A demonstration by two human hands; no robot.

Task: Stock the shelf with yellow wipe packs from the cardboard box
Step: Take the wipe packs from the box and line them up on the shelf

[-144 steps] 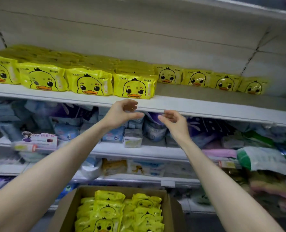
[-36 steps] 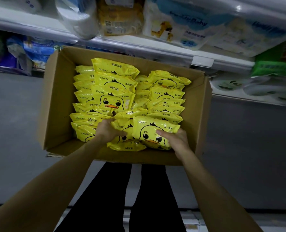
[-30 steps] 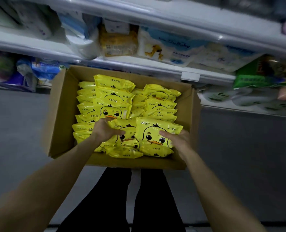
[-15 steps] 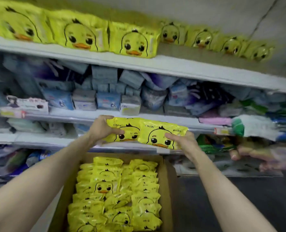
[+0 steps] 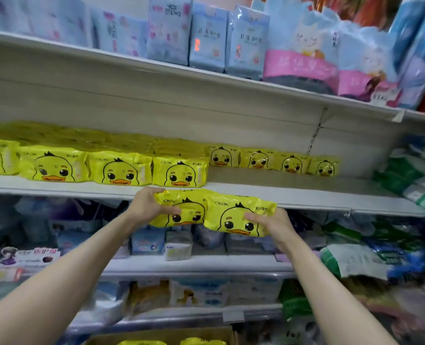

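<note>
Yellow film under the fingers: left hand [image 5: 148, 205] curls round the left end of one duck-face wipe pack [image 5: 189, 207], thumb over its top edge. The right hand [image 5: 271, 224] grips the lower right of a second duck-face pack [image 5: 234, 212], fingers laid across its front. The two are held side by side, the right one overlapping the left.
Where the packs are: centre of the frame, just below the front lip of the middle shelf [image 5: 318, 204], not yet on it.
Step in hand: lifting the pair up to the shelf, I judge.
Next move: likely raise them over the lip and set them on the bare stretch [image 5: 293, 181] right of the front row [image 5: 122, 168], ahead of the back row [image 5: 273, 159].
Box: cardboard box [image 5: 161, 336] at the bottom edge, more yellow packs inside.
Surface: white metal shelving, pale back panel.
Room: shop aisle; blue packets [image 5: 206, 38] on the shelf above, mixed blue and green goods below and at the right.
</note>
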